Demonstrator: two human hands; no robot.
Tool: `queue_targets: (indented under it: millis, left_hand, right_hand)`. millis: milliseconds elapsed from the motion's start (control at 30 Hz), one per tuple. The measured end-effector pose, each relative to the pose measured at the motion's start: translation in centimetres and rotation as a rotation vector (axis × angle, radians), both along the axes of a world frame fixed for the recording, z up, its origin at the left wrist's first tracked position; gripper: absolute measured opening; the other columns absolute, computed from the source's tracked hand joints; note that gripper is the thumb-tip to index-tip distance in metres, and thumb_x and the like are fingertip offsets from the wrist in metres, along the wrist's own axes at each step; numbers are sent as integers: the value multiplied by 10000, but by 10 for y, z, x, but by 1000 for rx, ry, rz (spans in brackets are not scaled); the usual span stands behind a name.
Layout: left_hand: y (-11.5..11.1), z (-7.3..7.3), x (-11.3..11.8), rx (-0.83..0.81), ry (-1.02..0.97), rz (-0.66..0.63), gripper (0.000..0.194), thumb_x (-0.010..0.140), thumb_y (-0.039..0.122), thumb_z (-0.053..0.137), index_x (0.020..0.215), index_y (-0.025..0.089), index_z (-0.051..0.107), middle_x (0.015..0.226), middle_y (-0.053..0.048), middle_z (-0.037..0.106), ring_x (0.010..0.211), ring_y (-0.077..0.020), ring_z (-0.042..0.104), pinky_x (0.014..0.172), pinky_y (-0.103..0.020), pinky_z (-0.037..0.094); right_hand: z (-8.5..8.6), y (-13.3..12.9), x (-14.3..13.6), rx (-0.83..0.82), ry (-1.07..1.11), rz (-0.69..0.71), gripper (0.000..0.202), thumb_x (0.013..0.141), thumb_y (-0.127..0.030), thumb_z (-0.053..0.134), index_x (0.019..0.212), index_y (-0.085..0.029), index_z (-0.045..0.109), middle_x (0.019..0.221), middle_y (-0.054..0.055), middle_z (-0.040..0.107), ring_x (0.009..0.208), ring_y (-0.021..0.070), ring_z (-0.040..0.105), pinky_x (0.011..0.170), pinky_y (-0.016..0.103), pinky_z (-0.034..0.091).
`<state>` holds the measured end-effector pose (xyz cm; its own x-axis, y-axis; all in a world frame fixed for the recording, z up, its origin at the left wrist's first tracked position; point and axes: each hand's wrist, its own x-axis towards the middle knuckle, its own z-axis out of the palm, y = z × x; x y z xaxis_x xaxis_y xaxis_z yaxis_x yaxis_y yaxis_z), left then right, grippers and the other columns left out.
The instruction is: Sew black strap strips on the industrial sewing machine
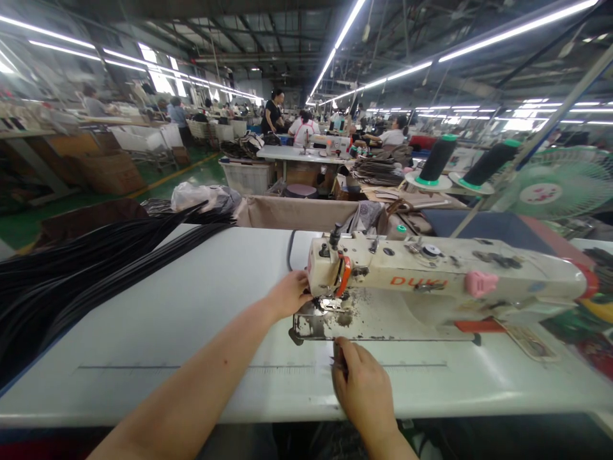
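A cream-coloured sewing machine (416, 271) with orange lettering stands on the pale worktable (191, 313). My left hand (290, 295) is at the needle end of the machine, left of the presser foot (330, 305). Its fingers are bent together, the tips partly behind the machine head, so what they grip cannot be made out. In front of the machine bed, my right hand (364, 380) is closed around a small dark object (340, 358), mostly covered by the fingers. Behind the machine head, a dark strap (290, 250) curves over the table.
Long black strips (110, 262) lie in a heap across the table's left side. A ruler scale (191, 367) is marked along the front. Black thread cones (438, 160) and a green fan (560, 185) stand at the right. Beyond the table are a fabric-lined bin (297, 214) and several people working.
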<state>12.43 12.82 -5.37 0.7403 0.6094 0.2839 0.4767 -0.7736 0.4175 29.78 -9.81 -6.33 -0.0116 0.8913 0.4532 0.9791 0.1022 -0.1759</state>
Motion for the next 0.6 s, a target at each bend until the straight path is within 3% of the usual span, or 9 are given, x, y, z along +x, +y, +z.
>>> queue_targets:
  millis: [200, 400, 600]
  left_hand:
    - [-5, 0, -8, -12, 43, 43, 180, 892, 341, 697, 1011, 227, 770, 1141, -69, 740, 1085, -269, 647, 1016, -414, 504]
    - [-8, 0, -2, -28, 38, 109, 254, 826, 299, 752, 1060, 202, 768, 1131, -99, 731, 1127, -313, 635, 1025, -450, 500]
    - [-13, 5, -2, -77, -24, 113, 176, 799, 193, 751, 964, 231, 800, 1126, -52, 746, 1093, -244, 668, 1008, -356, 527]
  right_hand:
    - [0, 0, -1, 29, 1, -13, 385, 823, -72, 537, 1186, -188, 589, 923, 27, 709, 834, 214, 645, 746, 324, 455]
    - [-1, 1, -2, 40, 15, -1, 374, 837, -80, 528, 1189, -186, 592, 926, 33, 708, 838, 214, 641, 755, 318, 451]
    - [-2, 1, -2, 24, 29, -15, 380, 832, -75, 528, 1187, -194, 597, 920, 25, 704, 829, 214, 640, 748, 321, 441]
